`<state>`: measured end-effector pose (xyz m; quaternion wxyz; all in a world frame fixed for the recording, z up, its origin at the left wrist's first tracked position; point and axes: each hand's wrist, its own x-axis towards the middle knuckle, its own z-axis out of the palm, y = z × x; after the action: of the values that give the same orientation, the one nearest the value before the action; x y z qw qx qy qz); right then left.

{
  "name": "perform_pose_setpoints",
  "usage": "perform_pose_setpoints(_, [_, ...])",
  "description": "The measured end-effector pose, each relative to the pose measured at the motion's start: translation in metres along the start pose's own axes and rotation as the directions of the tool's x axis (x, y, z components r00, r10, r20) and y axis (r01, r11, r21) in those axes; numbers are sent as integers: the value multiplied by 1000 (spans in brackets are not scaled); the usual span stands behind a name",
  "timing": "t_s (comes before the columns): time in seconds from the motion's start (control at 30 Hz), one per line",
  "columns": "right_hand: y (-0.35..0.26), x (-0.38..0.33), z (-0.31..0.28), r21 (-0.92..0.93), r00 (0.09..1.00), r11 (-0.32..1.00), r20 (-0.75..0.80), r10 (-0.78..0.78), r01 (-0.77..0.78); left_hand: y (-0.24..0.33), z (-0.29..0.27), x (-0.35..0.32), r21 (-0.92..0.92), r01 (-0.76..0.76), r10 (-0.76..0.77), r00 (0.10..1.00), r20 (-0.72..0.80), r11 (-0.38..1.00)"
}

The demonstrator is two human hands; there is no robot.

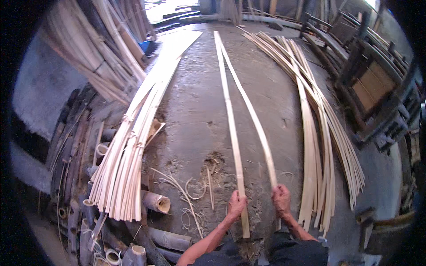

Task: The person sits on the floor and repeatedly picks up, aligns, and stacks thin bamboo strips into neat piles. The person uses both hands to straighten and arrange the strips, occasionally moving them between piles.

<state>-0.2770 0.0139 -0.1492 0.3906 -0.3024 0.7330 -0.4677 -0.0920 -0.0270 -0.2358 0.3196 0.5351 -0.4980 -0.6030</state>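
Two long pale bamboo strips lie on the grey concrete floor, joined at the far end and spreading toward me. My left hand (pixel 235 205) grips the left strip (pixel 231 128) near its close end. My right hand (pixel 281 199) grips the right strip (pixel 255 119) near its close end. The two strips are held a hand's width apart. Both forearms come in from the lower edge over my dark trousers.
A tied bundle of bamboo strips (pixel 133 137) lies on the left over cut bamboo tubes (pixel 156 201). A loose fan of strips (pixel 317 133) lies on the right. Wooden chair frames (pixel 368 84) stand at far right. Shavings (pixel 191 190) litter the floor.
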Motion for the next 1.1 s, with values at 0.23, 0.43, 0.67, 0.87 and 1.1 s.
perform_pose_setpoints(0.23, [-103,-42,-101,-74,910,967,-326,-255,245,-11,-6,-12,-5,-52,52,998,-25,999])
perform_pose_setpoints(0.43, [-66,-44,-133,-391,872,869,-254,-419,304,-25,-9,-9,46,-103,103,995,-3,994])
perform_pose_setpoints(0.67, [-32,-13,-141,-345,904,919,-303,-301,190,-28,-17,-10,142,-97,104,994,-39,985])
perform_pose_setpoints(0.87, [17,2,-158,-321,937,945,-306,-169,66,-20,-12,-13,133,-72,77,996,-34,988])
perform_pose_setpoints(1.1, [-11,-9,-164,-268,847,935,-418,-330,232,-19,-11,-15,125,-57,63,997,-51,990])
